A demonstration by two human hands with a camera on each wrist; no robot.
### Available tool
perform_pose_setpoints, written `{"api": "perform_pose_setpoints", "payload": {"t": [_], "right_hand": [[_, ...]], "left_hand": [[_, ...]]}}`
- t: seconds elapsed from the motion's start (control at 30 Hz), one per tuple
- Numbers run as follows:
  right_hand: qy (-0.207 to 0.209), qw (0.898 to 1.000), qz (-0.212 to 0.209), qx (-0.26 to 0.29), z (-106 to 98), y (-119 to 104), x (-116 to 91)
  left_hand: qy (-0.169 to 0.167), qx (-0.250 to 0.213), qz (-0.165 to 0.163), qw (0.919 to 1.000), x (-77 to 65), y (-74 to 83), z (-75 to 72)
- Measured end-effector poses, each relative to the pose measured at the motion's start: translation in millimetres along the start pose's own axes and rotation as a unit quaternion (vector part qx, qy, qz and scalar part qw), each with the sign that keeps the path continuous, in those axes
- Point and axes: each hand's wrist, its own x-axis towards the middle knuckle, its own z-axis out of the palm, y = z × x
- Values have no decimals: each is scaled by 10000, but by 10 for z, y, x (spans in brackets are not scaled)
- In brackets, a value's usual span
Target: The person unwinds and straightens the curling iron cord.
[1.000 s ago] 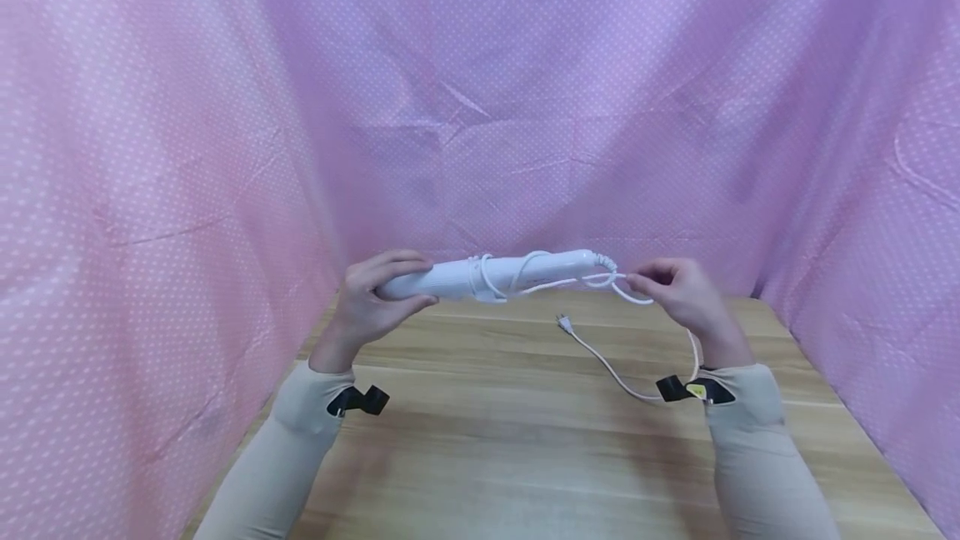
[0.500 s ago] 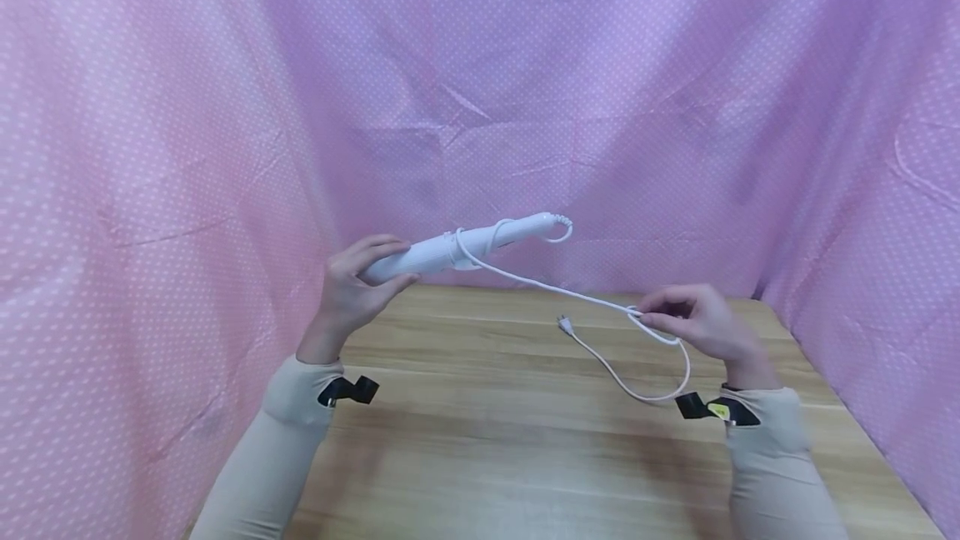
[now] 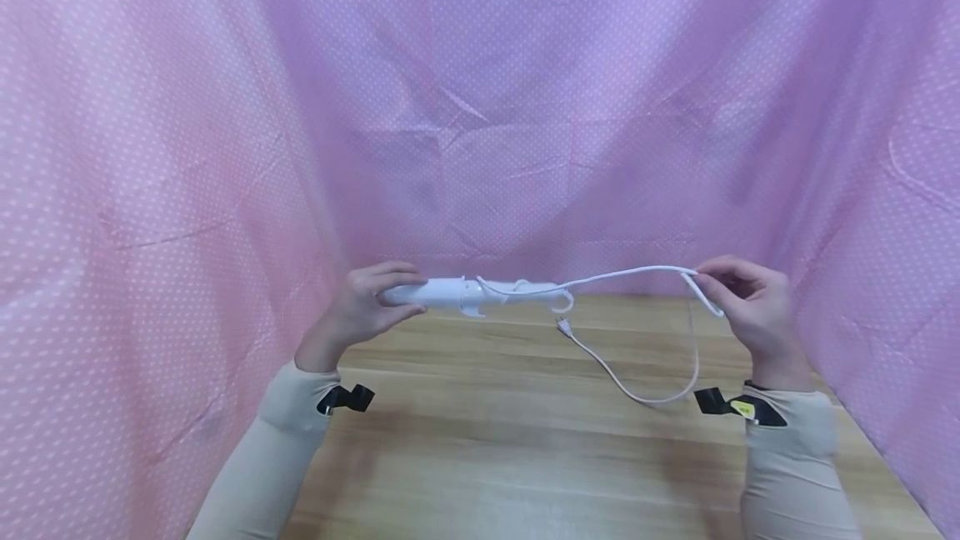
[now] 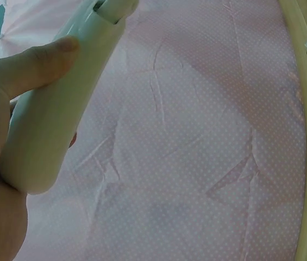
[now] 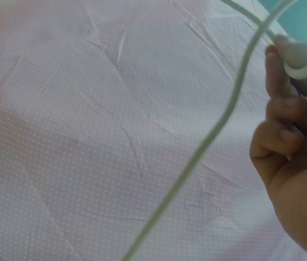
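In the head view, a white corded wand-shaped appliance (image 3: 438,293) is held level above the table's far part. My left hand (image 3: 365,307) grips its thick rounded end, thumb below and fingers above. The left wrist view shows the thumb across the smooth barrel (image 4: 61,114). A white power cord (image 3: 607,277) leaves the thinner end in a small loop and still winds round the middle. Off to the right, my right hand (image 3: 757,307) pinches the cord between thumb and fingers, with a short bend hanging at the fingertips. The right wrist view shows the cord (image 5: 218,128) crossing in front.
The cord's two-pin plug (image 3: 564,327) lies on the wooden table (image 3: 510,440), its tail curving up toward the right hand. Pink dotted cloth (image 3: 465,107) hangs at the back and both sides. Each sleeve carries a black wrist mount (image 3: 348,398).
The right hand dipped, then rose and moved right, drawing out a longer stretch of cord from the appliance. The left hand tilted the appliance up, then brought it back level.
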Motion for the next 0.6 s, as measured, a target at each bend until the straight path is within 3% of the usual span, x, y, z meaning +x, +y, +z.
{"api": "perform_pose_setpoints", "payload": {"t": [0.13, 0.27, 0.4, 0.6], "right_hand": [[873, 9941, 371, -530, -2, -7, 25], [1424, 9724, 997, -1554, -51, 38, 38], [975, 9490, 1574, -2553, -140, 126, 14], [-384, 9300, 2064, -3017, -198, 306, -83]], "left_hand": [[-378, 127, 72, 9992, -57, 41, 9], [-475, -134, -42, 9988, -87, 115, -8], [-199, -844, -44, 9962, -46, 182, -36], [475, -1280, 277, 9903, 60, 236, -97]]}}
